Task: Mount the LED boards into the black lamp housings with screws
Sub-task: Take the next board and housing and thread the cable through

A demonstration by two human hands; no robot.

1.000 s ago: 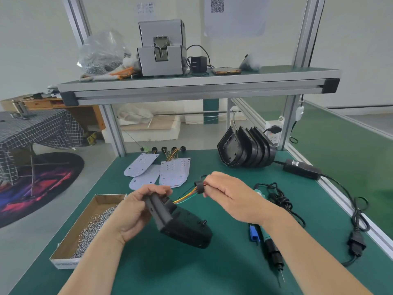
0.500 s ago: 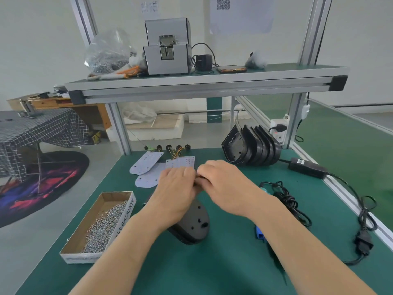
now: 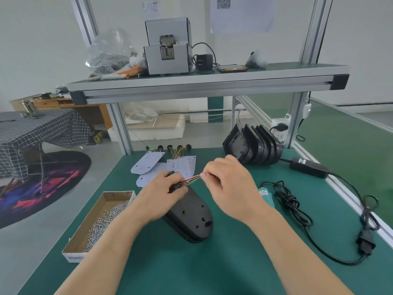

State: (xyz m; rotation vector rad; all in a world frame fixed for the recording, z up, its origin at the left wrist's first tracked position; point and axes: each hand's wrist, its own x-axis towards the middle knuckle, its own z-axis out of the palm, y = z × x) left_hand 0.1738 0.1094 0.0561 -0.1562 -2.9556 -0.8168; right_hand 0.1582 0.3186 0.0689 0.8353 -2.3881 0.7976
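Standing by the green bench here. The next biggest thing is the stack of empty black housings just past the right hand. The lamp housing being worked on lies back-up on the mat right under both hands. The left hand grips its far end, fingers curled round it. Left of that hand sits the cardboard box of screws, and beyond it some spare LED boards lie flat. The teal screwdriver is just right of the right wrist, untouched. Smallest bit is the coloured wires, pinched in the right fingertips and stretched taut between the two hands.

Looks to me like the wire-threading step, with the lead pulled out through the housing's hole, so no screws yet. Next I'd guess flip it over, seat the board, then grab screws and driver. Can't see the board inside from here.
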